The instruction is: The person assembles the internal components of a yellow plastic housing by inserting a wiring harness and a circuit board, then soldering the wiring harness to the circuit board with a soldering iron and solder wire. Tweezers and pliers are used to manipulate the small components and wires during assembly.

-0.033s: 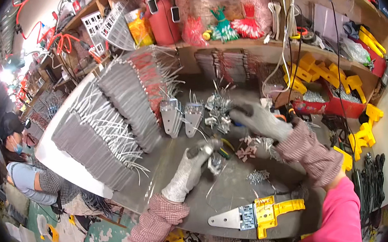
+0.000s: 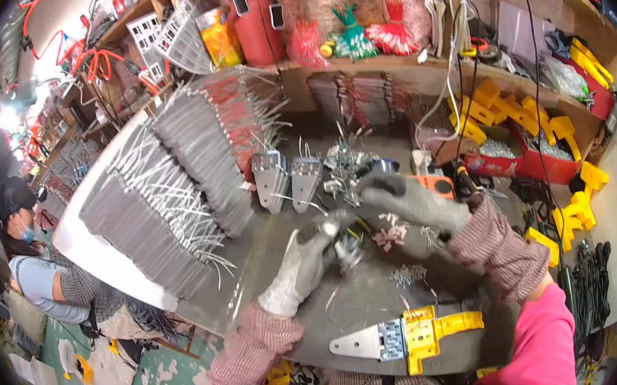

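My left hand (image 2: 302, 261), in a grey glove, is closed on a small metal part (image 2: 348, 250) with thin wires, blurred by motion. Beside its fingertips shows a bit of something black and yellow (image 2: 361, 226). To the right, my gloved right hand (image 2: 419, 205) hovers with bent, smeared fingers; whether they hold anything is hidden. Just beyond it sits a tangled pile of metal parts and wires (image 2: 343, 162). Two grey metal brackets with wires, one bracket (image 2: 271, 181) and another bracket (image 2: 306, 183), stand left of the pile. Nearest me lies a yellow plastic piece (image 2: 421, 335) joined to a pointed metal plate (image 2: 355, 345).
Bundled grey wires (image 2: 147, 232) cover the left side. Small brown pieces (image 2: 390, 236) and screws (image 2: 409, 275) lie near my right hand. An orange-handled tool (image 2: 435, 185) is behind it. Red bins (image 2: 524, 166) and yellow parts (image 2: 574, 217) stand right. A co-worker (image 2: 39, 273) sits at far left.
My right hand has shifted slightly nearer and to the left, uncovering more of the orange-handled tool. The metal part in my left hand has turned a little.
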Demonstrator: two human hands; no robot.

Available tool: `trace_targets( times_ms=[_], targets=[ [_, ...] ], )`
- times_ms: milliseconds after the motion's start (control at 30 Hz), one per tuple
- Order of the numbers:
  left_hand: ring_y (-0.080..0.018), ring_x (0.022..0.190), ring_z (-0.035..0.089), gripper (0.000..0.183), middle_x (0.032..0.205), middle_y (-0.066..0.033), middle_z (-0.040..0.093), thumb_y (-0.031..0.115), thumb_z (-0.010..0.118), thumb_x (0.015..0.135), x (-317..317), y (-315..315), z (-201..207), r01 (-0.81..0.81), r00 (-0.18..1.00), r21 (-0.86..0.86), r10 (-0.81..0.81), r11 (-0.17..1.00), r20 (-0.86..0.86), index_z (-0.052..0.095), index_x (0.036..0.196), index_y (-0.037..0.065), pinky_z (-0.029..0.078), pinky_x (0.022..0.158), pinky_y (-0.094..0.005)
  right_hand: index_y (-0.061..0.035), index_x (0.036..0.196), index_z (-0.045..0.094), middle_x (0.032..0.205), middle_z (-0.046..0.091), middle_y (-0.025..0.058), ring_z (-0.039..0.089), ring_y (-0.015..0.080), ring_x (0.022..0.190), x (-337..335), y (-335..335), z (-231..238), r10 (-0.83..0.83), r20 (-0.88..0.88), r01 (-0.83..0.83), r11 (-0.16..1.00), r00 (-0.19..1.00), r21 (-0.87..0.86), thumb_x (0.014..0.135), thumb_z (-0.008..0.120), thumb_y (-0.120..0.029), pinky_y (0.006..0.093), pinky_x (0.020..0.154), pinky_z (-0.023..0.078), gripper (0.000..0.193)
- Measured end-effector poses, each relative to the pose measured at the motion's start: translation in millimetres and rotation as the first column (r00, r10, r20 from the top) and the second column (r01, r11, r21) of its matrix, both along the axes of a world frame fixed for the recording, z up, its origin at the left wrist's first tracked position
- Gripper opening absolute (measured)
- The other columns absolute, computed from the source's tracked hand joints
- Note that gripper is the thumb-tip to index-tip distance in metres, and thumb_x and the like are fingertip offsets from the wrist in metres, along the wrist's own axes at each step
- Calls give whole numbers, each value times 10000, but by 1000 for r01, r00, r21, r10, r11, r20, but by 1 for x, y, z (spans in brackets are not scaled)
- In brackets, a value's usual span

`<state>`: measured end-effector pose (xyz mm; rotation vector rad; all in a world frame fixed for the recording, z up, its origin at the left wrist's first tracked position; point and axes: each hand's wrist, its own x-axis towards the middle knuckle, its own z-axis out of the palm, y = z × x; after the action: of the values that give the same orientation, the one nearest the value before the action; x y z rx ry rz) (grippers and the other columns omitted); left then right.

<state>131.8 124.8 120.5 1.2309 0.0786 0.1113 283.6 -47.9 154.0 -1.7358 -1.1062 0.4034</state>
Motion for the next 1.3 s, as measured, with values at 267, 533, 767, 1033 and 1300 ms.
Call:
trace_targets(
  times_ms=[267,533,767,1033,1300],
  targets=[
    [-154,1020,509,256,1138,-75,536,180,429,1036,2,-52,37,-150,883,-114,184,982,431,589,1143,13,395,1048,-355,-39,954,575,803,565,-18,524,61,745,-99,-87,19,-74,-450,117,991,890,67,947,660,-284,242,664,446,259],
    [-320,1310,460,597,1378,-162,488,544,525,949,-105,-5,-38,-333,896,-71,339,940,288,511,1331,85,345,1127,-504,-59,910,621,744,589,133,627,326,730,-171,-197,34,37,252,54,937,967,-345,871,676,-186,399,642,515,143],
    [-272,825,674,475,985,-132,666,237,637,864,-119,-123,-13,355,733,930,-590,-92,-339,566,1306,79,555,721,-411,-87,1086,601,920,607,153,630,348,893,-198,-179,-28,20,224,25,980,974,-196,867,647,-112,441,771,507,225],
    [-272,646,657,248,774,-148,653,207,530,979,-132,-107,-54,678,719,559,-586,477,-373,658,1052,7,539,575,-380,-86,1161,666,1021,699,119,670,298,878,-208,-222,-68,-84,-55,74,984,995,-165,884,661,-104,397,769,531,277],
    [-336,1041,626,586,1104,-194,644,273,759,802,-112,-84,-36,243,922,962,-337,125,-189,561,1298,32,521,848,-438,21,1121,695,1013,723,178,633,111,827,-204,-273,-50,-679,-358,414,699,641,-584,909,598,-66,285,748,518,249]
  ],
)
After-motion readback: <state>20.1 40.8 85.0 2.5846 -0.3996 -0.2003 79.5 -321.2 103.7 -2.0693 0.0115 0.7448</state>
